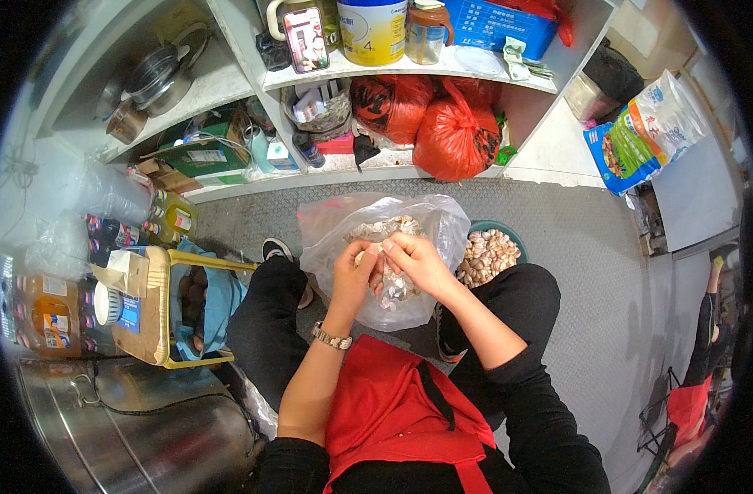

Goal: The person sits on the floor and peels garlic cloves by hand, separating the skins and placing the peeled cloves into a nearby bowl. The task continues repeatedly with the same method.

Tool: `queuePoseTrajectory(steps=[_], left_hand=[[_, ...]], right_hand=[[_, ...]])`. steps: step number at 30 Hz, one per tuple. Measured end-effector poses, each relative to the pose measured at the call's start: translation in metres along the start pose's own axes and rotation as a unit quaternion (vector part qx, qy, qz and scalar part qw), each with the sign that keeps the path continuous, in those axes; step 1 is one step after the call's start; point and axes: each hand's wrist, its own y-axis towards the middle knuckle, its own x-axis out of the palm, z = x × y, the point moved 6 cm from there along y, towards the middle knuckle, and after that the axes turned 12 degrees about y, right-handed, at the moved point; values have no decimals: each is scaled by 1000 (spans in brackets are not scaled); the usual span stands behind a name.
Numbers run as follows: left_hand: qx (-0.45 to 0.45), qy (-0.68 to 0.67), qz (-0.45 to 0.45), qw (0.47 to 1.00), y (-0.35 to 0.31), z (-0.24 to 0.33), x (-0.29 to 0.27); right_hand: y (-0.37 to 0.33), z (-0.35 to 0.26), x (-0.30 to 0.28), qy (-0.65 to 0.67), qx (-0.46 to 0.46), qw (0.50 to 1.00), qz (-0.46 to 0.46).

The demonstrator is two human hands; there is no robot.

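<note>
A red apron [372,403] lay over the person's lap, between two bent knees in black trousers. A metal-banded wristwatch [332,337] circled the left wrist. Ahead of the apron, the left hand [353,273] and the right hand [419,262] met, fingertips drawn narrowly together on a small, pale garlic piece [380,247], mostly covered by the fingers. That piece was above an opened, translucent plastic bag [438,222], in which papery garlic skins [403,224] were heaped. Just beside the bag, to the right by the knee, stood a green basin [520,240] filled with garlic cloves [490,253]. To the left, a yellow-framed stool [158,309] stood beside a light-blue bag [220,311], near bottles of orange drink [54,313]. Farther off, beyond the patterned grey floor [582,280], two knotted red plastic bags [457,136] sat on the lower level of a white shelf unit [360,80]. On the level above, a lit smartphone [306,39] leaned upright near a yellow-and-white tub [371,33] and a brown-lidded jug [426,41].
</note>
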Motion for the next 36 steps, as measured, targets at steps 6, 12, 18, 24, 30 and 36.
queuePoseTrajectory(steps=[6, 12, 18, 24, 30, 36], left_hand=[[-15, -32, 57, 998, 0, -8, -4], [-25, -136, 177, 974, 7, -5, -40], [-67, -241, -6, 968, 7, -10, -14], [-132, -121, -76, 981, 0, -18, 5], [-145, -124, -97, 977, -2, -19, 10], [-157, -152, -53, 974, -1, -25, 8]], right_hand=[[-4, -16, 8, -49, -26, 998, -11], [-6, -9, -1, -105, -4, 994, 0], [-3, -3, -24, -353, 19, 933, 73], [-5, -15, -13, -220, -48, 973, 46], [-5, -26, -7, -217, -123, 966, 68], [-6, -24, -6, -233, -87, 968, 29]])
